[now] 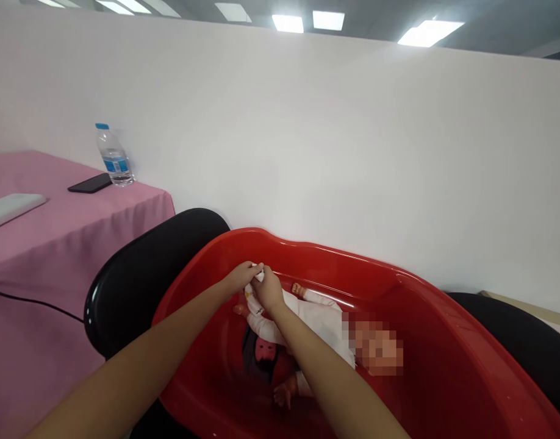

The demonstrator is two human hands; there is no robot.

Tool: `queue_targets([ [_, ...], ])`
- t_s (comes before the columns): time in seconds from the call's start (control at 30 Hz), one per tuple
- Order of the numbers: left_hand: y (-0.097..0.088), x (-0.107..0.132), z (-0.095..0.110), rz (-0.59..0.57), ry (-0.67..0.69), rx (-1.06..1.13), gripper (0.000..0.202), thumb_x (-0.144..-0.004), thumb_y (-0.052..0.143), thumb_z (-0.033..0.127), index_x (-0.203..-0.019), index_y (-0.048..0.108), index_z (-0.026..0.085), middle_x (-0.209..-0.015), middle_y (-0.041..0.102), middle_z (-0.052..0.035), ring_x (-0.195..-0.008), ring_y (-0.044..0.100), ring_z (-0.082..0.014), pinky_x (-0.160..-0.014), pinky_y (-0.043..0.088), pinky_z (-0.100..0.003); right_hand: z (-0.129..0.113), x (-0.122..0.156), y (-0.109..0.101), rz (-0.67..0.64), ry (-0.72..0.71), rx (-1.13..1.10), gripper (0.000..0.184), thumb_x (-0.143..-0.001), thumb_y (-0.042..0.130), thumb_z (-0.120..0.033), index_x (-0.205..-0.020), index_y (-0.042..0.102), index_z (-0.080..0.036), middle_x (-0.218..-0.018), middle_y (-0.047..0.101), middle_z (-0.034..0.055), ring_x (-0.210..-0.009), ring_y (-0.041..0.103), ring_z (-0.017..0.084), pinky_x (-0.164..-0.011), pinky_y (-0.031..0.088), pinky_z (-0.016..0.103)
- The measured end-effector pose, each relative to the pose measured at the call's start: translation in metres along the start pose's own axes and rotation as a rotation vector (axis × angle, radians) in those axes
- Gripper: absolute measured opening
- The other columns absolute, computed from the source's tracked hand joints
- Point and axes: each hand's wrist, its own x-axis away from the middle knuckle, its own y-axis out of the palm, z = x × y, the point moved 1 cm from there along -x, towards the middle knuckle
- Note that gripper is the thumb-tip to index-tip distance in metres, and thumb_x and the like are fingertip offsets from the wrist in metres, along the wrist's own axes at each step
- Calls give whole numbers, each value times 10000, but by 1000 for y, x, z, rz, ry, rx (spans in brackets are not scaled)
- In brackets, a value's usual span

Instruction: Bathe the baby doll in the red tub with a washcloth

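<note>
A baby doll [316,320] in white clothing lies in a red plastic tub [445,341], head to the right, legs toward the left end. My left hand [241,277] and my right hand [267,289] meet over the doll's legs. Both are closed in a pinch on a bit of the white garment [258,274] near the doll's foot. A dark red and black cloth [262,353] lies in the tub under my right forearm. One bare doll hand [282,396] shows near the tub's front.
The tub rests on a black rounded support [138,274]. At left stands a table with a pink cloth [78,225], holding a water bottle [114,156], a black phone [90,183] and a white flat object [10,207]. A white partition wall runs behind.
</note>
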Motion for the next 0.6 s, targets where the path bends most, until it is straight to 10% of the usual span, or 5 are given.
queue_targets([
  [0.6,1,-8,-14,7,39,-57,361,-887,574,538,-943,631,185,-856,690,-33,-791,643,-196,-664,498,-282,4,-2,2,65,18,-150,199,-873,546,-228,-1008,685,-185,-1061,750,115,-1012,666,234,-915,481,340],
])
